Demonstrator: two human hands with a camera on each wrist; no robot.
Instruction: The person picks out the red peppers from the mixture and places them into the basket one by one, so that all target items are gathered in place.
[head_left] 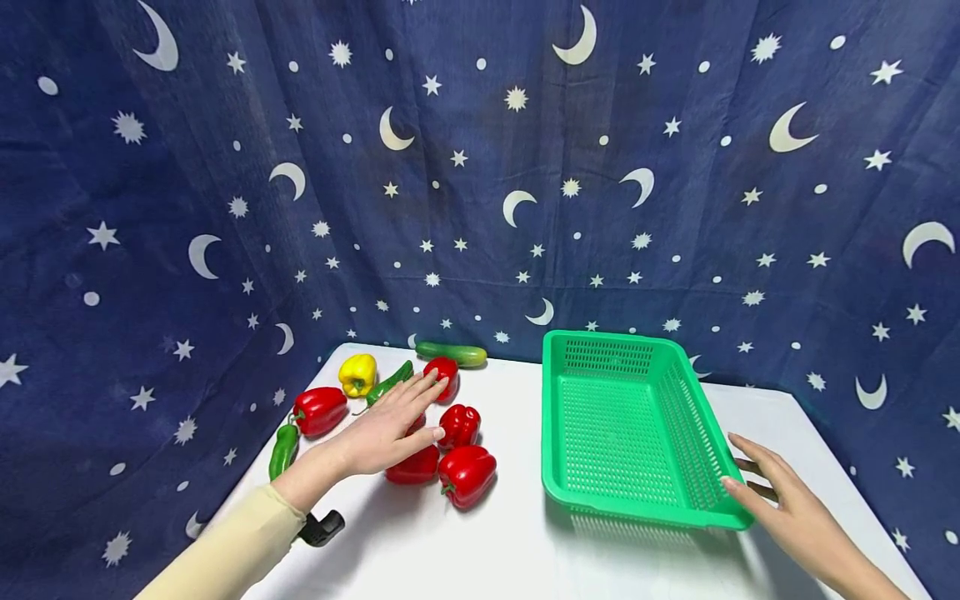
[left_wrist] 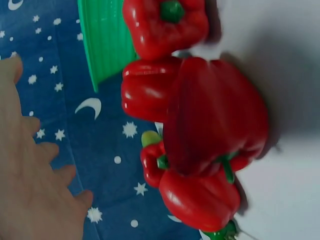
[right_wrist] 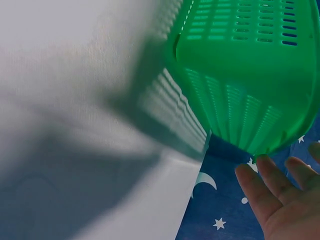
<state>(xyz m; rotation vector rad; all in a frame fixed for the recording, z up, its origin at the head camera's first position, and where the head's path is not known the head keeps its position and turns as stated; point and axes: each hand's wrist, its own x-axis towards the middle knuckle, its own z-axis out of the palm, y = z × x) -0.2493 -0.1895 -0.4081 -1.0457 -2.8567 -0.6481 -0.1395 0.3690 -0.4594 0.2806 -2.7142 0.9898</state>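
My left hand [head_left: 390, 429] hovers with fingers stretched out above a cluster of red bell peppers, partly hiding some of them. Two in front are a red bell pepper [head_left: 467, 477] and, just behind it, another [head_left: 459, 426]. The left wrist view shows the hand [left_wrist: 37, 175] apart from the heaped red peppers [left_wrist: 215, 115], holding nothing. At the right, my right hand [head_left: 787, 517] is beside the near right corner of a green perforated basket [head_left: 622, 505], fingers loosely extended. From the right wrist view, I cannot tell whether the fingertips [right_wrist: 250, 175] touch the basket.
Around the left hand lie a yellow bell pepper [head_left: 357, 375], a long green pepper [head_left: 393, 382], another green pepper [head_left: 283, 451] and a red bell pepper [head_left: 320, 411]. A cucumber [head_left: 450, 355] lies at the back edge. A black object [head_left: 322, 528] is partly hidden by the left sleeve [head_left: 240, 542].
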